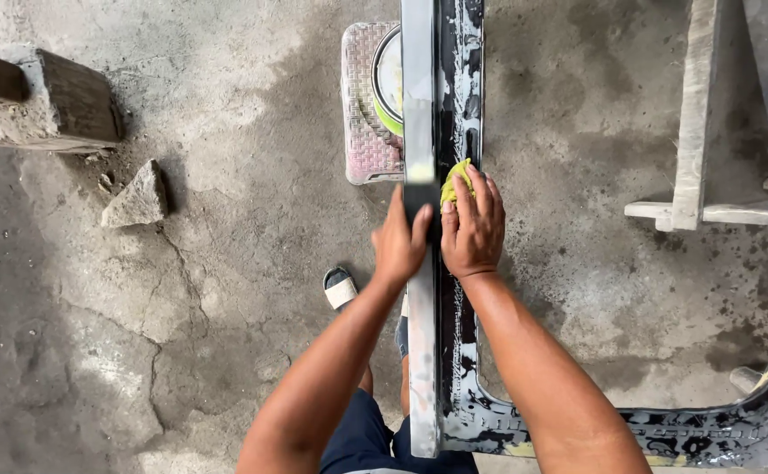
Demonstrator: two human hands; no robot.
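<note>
Hands on long black panel [458, 105]: left hand [399, 246] grips its pale edge; right hand [472, 230] presses soft yellow-green pad [454, 177] flat. Panel likely stiff, wet, slippery.

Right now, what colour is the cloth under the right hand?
Yellow-green. The cloth shows from under the right hand on the black panel, in the head view.

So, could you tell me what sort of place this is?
Probably an informal body-repair workshop: a cracked concrete floor, a long black panel being rubbed with a yellow cloth, and rough wooden trestles.
</note>
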